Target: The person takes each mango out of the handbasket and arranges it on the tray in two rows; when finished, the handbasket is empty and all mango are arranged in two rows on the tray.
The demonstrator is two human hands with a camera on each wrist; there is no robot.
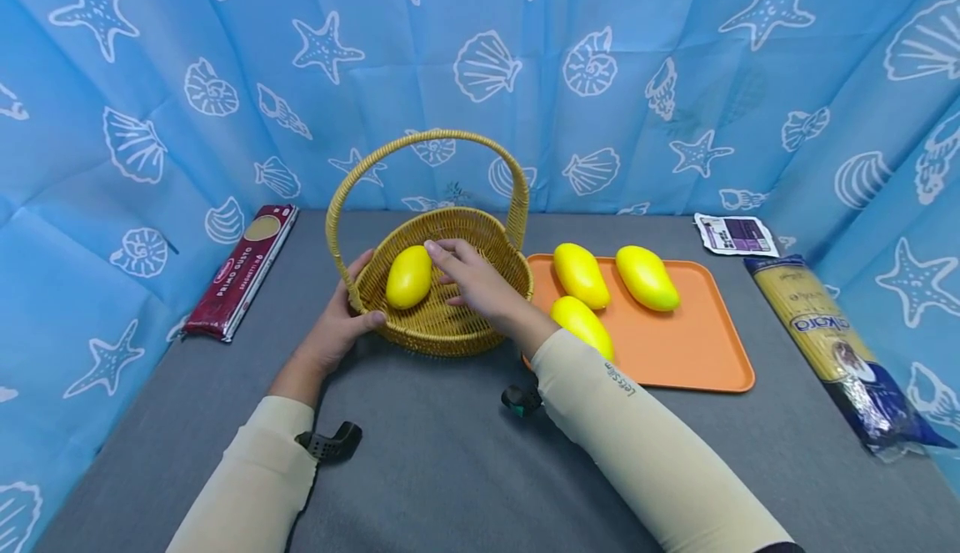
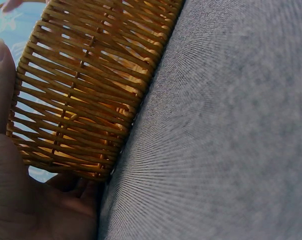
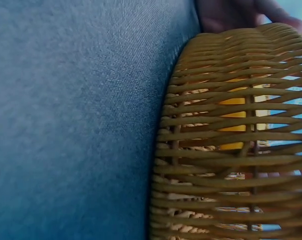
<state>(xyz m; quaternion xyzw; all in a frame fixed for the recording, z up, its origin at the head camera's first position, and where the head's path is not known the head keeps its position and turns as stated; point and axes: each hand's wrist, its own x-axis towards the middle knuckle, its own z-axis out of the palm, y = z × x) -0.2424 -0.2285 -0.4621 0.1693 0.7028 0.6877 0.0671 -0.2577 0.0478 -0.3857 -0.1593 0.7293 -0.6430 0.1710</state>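
A round wicker basket (image 1: pixel 442 340) with a tall arched handle stands on the grey table. One yellow mango (image 1: pixel 409 278) lies inside it, toward the left. The left hand (image 1: pixel 337 319) holds the basket's left end, thumb at the rim and fingers round the outer side; the left wrist view shows this hand (image 2: pixel 21 195) against the weave. Over the basket's middle, the right hand (image 1: pixel 480 282) reaches in with loosely extended fingers, its fingertips right beside the mango. Through the weave in the right wrist view, yellow of the mango (image 3: pixel 233 120) shows.
To the right, an orange tray (image 1: pixel 675 353) bears three mangoes (image 1: pixel 581 276). A red spaghetti pack (image 1: pixel 243 273) lies at the left, a yellow and blue pasta bag (image 1: pixel 840 344) and a small white-purple packet (image 1: pixel 737 235) at the right. A blue curtain (image 1: pixel 420 61) hangs behind.
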